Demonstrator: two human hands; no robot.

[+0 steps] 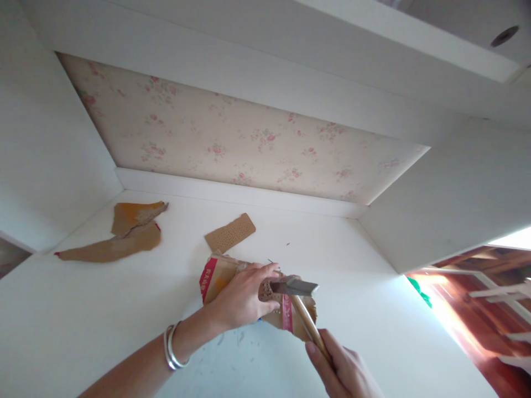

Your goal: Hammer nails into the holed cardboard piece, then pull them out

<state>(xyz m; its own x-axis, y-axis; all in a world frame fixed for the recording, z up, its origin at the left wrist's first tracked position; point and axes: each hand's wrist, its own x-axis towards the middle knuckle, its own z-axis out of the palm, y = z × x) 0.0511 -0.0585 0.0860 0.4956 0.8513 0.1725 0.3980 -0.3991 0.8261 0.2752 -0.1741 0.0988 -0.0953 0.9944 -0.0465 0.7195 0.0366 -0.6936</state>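
My right hand (342,367) is wrapped around the wooden handle of a hammer (309,320). The hammer's metal head is just above a torn piece of cardboard (296,323) with red printed strips. My left hand (244,293) lies across this cardboard, thumb and fingers apart, near a patch of small holes. The hammer head hides part of that patch. A thin dark tip shows by the left fingertips, too small to name. Behind the hands lies a smaller cardboard strip (230,233) covered in small holes.
Torn cardboard scraps (112,246) lie at the left of the white surface (357,342). White panels (440,193) stand on both sides, and a ledge (257,94) hangs overhead. Floral wallpaper (249,143) covers the back. Blue-grey marks show on the surface in front.
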